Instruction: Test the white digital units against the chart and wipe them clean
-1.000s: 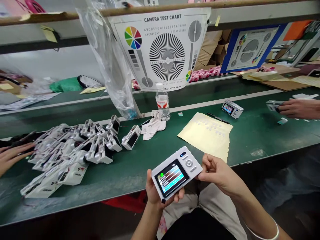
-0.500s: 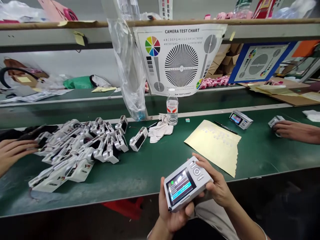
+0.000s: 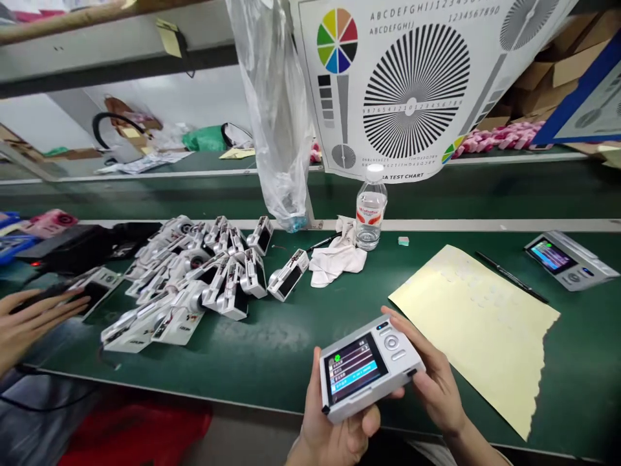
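Observation:
Both my hands hold a silver digital camera (image 3: 398,364) above the bench's front edge, its lit screen facing me with a menu and one blue highlighted row. My left hand (image 3: 334,421) wraps around its lower left side, thumb along the left edge. On the right end, my right hand (image 3: 431,378) grips it, fingers behind and thumb by the lower right corner. Beyond my right hand lies a torn yellow sheet (image 3: 485,336) with small clear dots on it. A second silver camera (image 3: 577,268) with a lit screen rests at the right.
A pile of partly opened white cameras (image 3: 179,278) covers the left of the green bench. A co-worker's hand (image 3: 43,317) touches another camera there. A water bottle (image 3: 371,210), white cloth (image 3: 334,259) and black pen (image 3: 509,277) lie farther back. A camera test chart (image 3: 339,149) hangs behind.
The view has shifted closer and turned left. The held camera is tilted slightly differently, with my right thumb lower. The co-worker's hand at the right has left the view.

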`<state>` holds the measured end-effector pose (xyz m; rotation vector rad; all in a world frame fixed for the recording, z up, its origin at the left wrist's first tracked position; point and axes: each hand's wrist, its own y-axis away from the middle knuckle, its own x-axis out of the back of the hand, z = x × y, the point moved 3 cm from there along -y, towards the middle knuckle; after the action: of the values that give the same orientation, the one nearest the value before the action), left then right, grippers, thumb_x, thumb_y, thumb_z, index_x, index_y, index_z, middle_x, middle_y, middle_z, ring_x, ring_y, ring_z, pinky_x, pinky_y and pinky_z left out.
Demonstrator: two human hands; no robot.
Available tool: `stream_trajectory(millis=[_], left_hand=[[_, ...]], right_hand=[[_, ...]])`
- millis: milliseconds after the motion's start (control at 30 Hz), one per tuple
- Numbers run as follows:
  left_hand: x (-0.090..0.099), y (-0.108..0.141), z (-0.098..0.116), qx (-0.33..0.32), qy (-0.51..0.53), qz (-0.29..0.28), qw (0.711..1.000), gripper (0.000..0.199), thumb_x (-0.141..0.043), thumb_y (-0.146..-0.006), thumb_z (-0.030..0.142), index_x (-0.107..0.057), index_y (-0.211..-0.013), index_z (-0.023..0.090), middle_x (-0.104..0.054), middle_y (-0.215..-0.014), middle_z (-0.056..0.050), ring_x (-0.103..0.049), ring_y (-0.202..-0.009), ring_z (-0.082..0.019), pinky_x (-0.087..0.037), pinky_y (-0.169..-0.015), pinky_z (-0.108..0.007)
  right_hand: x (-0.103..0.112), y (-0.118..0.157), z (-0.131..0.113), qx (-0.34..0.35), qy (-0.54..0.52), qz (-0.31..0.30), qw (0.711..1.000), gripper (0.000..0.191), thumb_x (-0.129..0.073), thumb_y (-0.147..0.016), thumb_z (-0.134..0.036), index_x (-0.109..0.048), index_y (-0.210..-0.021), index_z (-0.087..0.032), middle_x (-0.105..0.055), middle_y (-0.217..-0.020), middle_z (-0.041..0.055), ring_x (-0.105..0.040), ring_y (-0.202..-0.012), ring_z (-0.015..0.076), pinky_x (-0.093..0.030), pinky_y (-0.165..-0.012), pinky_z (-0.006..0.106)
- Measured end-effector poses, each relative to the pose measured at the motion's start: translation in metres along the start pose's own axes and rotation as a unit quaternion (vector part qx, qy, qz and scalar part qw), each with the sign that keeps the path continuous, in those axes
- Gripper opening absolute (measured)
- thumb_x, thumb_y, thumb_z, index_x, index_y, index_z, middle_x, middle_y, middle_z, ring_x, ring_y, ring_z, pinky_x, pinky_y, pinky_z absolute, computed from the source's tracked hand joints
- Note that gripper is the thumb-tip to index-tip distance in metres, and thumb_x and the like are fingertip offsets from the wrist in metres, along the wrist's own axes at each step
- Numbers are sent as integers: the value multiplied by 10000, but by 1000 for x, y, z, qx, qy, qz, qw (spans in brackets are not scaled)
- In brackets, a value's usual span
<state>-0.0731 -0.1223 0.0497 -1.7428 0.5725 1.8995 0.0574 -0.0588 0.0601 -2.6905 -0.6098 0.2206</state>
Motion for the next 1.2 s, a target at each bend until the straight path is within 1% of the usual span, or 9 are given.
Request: stream_trajectory(millis=[200,400,600,700,767,833,967,1100,1200], left_hand=[[6,-28,-20,31,9,43,999,1014,-256,-729,841,-470,-1287,21,-668,-615,-125,-593,-456,-123,-322,-336,-130],[9,-64,-57,127,23,-8,992,1094,-265,-663,877,-526,-1232,-20,-716,-853,-199,-713,-715,-205,-526,-584,-184],[-5,-93,-64,69,-56,-20,996,838,-367,-778,750,-560,-1226,70,-684,-1001,-191,-693,-869,-223,-551,-694,-206],[-4,-91,-46,-10,-138,7,990,491,-396,-879,589,-585,-1176,247,-660,-1113,-108,-690,-868,-244,-572,-693,-312],[-1,-85,-32,-58,-206,43,976,353,-449,-892,508,-581,-1125,277,-657,-1115,-74,-674,-918,-260,-568,-718,-364],[3,-77,-19,-89,-268,106,954,348,-481,-884,491,-536,-1140,263,-664,-1086,-74,-660,-948,-250,-550,-775,-370],[13,-56,6,-186,-381,229,876,499,-424,-862,599,-376,-1244,282,-609,-1182,-96,-631,-1008,-251,-500,-887,-418],[22,-28,28,-208,-495,156,829,851,-680,-628,663,-282,-1293,312,-397,-1396,-121,-473,-1223,-332,-422,-993,-463],[31,-9,40,-133,-592,107,788,1117,-880,-482,424,-161,-1335,361,-295,-1447,-114,-378,-1297,-351,-347,-1051,-498]], right_hand=[[31,9,0,-3,-9,94,996,458,-488,-845,-545,-572,-1240,-329,-483,-1403,27,-392,-1314,297,-318,-1076,404],[72,34,2,-73,-82,216,970,428,-472,-815,-548,-578,-1091,-238,-494,-1379,105,-503,-1198,342,-418,-956,443],[103,50,-12,-52,-57,156,985,431,-543,-799,-554,-557,-1144,-296,-425,-1432,69,-425,-1276,335,-388,-1003,437],[100,54,-18,-57,-88,93,990,602,-598,-774,-544,-427,-1316,-344,-290,-1512,36,-338,-1344,324,-345,-1057,430],[92,54,-19,-92,-118,75,986,701,-606,-766,-550,-338,-1381,-345,-185,-1553,27,-313,-1357,329,-372,-1041,427],[81,51,-15,-133,-119,79,981,706,-606,-782,-523,-309,-1393,-330,-153,-1562,34,-334,-1344,322,-412,-1005,410],[58,38,1,-174,-122,94,973,585,-611,-828,-405,-336,-1339,-330,-312,-1494,54,-384,-1314,258,-400,-1019,370],[35,31,23,-199,-190,60,960,600,-662,-797,-398,-343,-1304,-355,-363,-1452,38,-381,-1315,233,-383,-1030,354],[23,32,33,-238,-185,-6,953,601,-661,-801,-417,-312,-1287,-364,-377,-1434,48,-428,-1275,231,-373,-1034,377]])
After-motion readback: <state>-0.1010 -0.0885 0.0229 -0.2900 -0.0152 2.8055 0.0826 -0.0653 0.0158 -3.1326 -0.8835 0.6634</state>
